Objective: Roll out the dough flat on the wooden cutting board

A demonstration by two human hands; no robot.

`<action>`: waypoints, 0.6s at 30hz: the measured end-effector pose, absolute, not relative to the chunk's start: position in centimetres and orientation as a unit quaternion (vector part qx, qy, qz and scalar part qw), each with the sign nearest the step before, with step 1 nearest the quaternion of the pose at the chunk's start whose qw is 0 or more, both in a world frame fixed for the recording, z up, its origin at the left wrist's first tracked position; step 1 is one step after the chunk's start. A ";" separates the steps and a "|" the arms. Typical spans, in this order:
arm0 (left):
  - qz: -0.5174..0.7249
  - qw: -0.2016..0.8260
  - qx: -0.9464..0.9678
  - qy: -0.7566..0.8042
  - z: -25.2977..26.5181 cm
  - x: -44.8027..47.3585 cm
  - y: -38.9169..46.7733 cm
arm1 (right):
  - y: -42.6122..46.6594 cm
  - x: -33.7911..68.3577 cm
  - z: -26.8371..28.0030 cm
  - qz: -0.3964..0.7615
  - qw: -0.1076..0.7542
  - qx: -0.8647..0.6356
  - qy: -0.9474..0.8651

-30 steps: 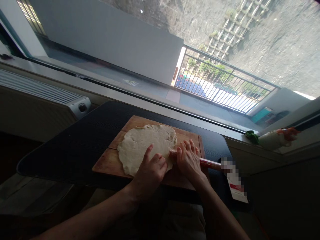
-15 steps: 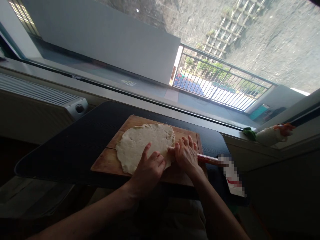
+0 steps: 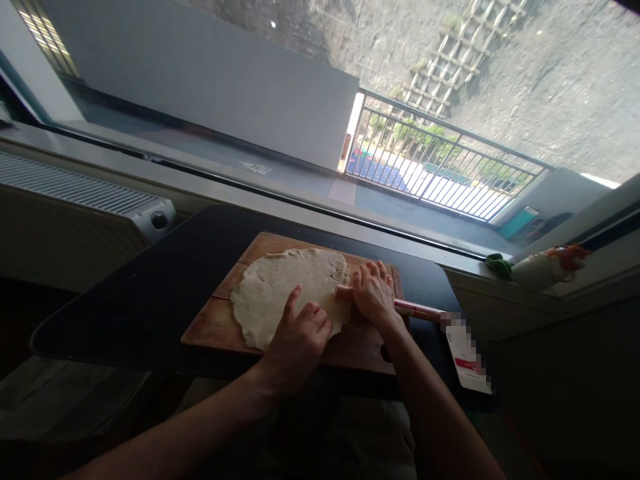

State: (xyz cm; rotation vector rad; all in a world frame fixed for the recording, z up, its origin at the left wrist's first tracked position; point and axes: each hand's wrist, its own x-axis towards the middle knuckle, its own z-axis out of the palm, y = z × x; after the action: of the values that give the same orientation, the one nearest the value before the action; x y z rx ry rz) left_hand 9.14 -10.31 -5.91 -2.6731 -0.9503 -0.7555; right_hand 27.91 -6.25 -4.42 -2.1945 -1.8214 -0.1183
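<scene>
A large, roughly oval sheet of pale dough (image 3: 280, 287) lies flat on a wooden cutting board (image 3: 210, 323). At the dough's near right part, my left hand (image 3: 303, 337) is closed, most fingers curled at the edge and one outer finger stuck out over the sheet; the fingertips are hidden. Under my right palm lies a thin rolling pin (image 3: 344, 291), its left end touching the right side of the dough. My right hand (image 3: 373, 290) rests on top of the pin with its fingers stretched forward, not wrapped round it. The dough's right edge looks wrinkled and broken.
The board sits on a dark table (image 3: 130, 293) beside a window ledge. A pale flat item with a red mark (image 3: 467, 365), partly blurred out, lies at the table's right end. A radiator (image 3: 85, 193) stands left, and a pale pot-like object (image 3: 540, 270) is on the sill.
My right hand and the rolling pin have shifted slightly forward, away from me, uncovering a dark hole in the board's near right corner. My left hand has stayed in place.
</scene>
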 end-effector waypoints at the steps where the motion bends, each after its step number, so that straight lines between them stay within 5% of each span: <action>1: -0.253 0.101 -0.904 -0.330 -5.8 9.4 -10.3 | -5.4 28.3 -4.2 -0.029 0.144 -0.771 -0.620; 18: -0.248 0.077 -0.900 -0.350 -4.8 10.5 -10.6 | -4.3 29.6 -3.9 -0.037 0.179 -0.766 -0.617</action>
State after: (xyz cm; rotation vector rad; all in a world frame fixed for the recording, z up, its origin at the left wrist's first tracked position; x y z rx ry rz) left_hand 10.47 -10.58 -4.82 -2.6959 -1.0492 -0.7420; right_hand 29.59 -4.29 -3.91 -2.1651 -1.7431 -0.1058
